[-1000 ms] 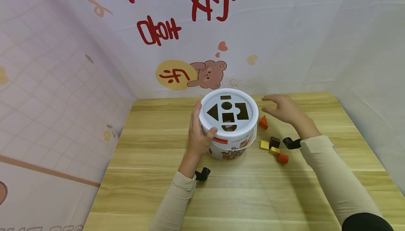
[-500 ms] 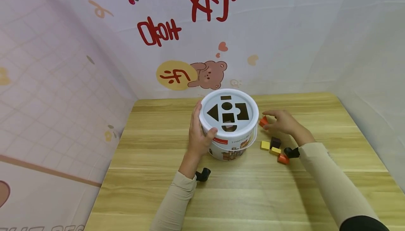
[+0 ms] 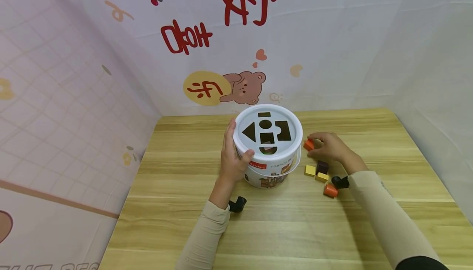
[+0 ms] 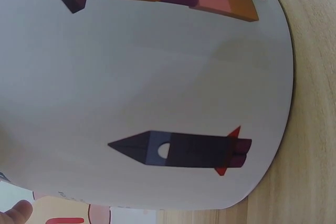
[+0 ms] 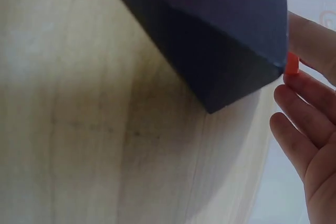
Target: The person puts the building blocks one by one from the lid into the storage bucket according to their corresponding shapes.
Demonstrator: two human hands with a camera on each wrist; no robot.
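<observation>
A white bucket (image 3: 264,181) stands on the table, its pale lid (image 3: 242,144) cut with several shaped holes. My left hand (image 3: 233,161) holds the bucket's left side, thumb on the lid rim; in the left wrist view the printed bucket wall (image 4: 131,77) fills most of the picture. To the bucket's right, my right hand (image 3: 331,148) pinches an orange-red block (image 3: 308,145), a triangular one. In the right wrist view that orange-red block (image 5: 292,64) is mostly hidden behind a dark block (image 5: 226,30), and the right hand (image 5: 315,114) shows at the edge.
Nearer than the right hand lie two yellow blocks (image 3: 310,170), a dark block (image 3: 322,167) and an orange-red rounded block (image 3: 331,190). A black wrist mount (image 3: 340,182) hangs close to them. Printed cloth walls (image 3: 332,56) border the wooden table (image 3: 281,229).
My right hand has come down and closed its fingertips on the triangular block, which has tipped slightly. The rounded block has turned a little. My left hand and the bucket keep their place.
</observation>
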